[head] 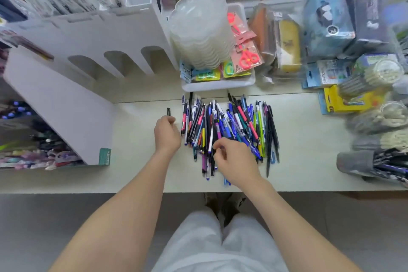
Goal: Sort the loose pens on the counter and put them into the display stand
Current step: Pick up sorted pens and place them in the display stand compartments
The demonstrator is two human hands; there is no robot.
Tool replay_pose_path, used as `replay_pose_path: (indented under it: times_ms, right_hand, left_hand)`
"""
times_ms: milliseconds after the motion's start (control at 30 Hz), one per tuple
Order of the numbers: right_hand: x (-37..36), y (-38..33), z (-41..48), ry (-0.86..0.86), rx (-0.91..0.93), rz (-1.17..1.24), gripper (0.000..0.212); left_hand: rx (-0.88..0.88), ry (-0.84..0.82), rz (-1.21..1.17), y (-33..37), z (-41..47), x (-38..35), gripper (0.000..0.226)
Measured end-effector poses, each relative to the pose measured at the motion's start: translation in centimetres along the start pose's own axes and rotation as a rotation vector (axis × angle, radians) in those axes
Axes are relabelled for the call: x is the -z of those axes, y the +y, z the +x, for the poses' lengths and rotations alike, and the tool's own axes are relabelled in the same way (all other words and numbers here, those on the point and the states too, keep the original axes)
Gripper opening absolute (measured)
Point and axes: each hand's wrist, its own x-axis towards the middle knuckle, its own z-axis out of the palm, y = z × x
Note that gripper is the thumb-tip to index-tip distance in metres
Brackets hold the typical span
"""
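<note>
The pens point(229, 126) lie end-on to the counter point(309, 157) near edge, right hand point(237, 161) curled over their near tips, hold unclear; left hand point(167, 133), nearer the stand point(66, 99), grips a black pen point(168, 111).

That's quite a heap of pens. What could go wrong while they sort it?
The right hand digs in the pen pile, whose near ends lie close to the counter edge; some could roll off. The left hand grips one black pen; mixed colours could be misfiled in the display stand.
</note>
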Motion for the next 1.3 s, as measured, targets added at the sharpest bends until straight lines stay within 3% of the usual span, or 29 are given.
replay_pose_path:
  times_ms: [100,200,300,400,567,767,1033,1300]
  right_hand:
    - [-0.3,-1.1,1.3,0.136,-0.029,-0.026,0.023]
    - [-1.1,-2.6,3.3,0.203,-0.065,-0.076,0.029]
    - [-2.2,-3.9,4.8,0.186,-0.120,-0.185,0.033]
    - [-3.4,-4.5,5.3,0.122,-0.168,-0.323,0.047]
    - [-5.5,-4.3,5.2,0.141,-0.169,-0.396,0.048]
    - [-5.8,-4.3,5.3,0.116,-0.173,-0.391,0.051]
    - [-6.5,-3.7,5.3,0.090,-0.177,-0.359,0.055]
    - [-6.1,-3.7,5.1,0.067,-0.171,-0.363,0.054]
  left_hand:
    - [-0.035,0.020,-0.118,1.9,1.0,-0.6,0.029]
    - [-0.034,-0.051,-0.116,3.5,1.7,-1.3,0.058]
    - [-0.003,-0.117,-0.008,4.3,2.9,-1.9,0.084]
    - [-0.020,-0.171,0.173,5.2,3.7,-2.2,0.093]
    - [-0.116,-0.148,0.336,5.0,3.6,-3.5,0.080]
    - [-0.074,-0.177,0.236,4.5,2.8,-3.7,0.073]
    - [0.190,-0.276,-0.118,3.3,2.6,-3.7,0.048]
    - [0.213,-0.240,-0.168,3.1,1.6,-2.6,0.039]
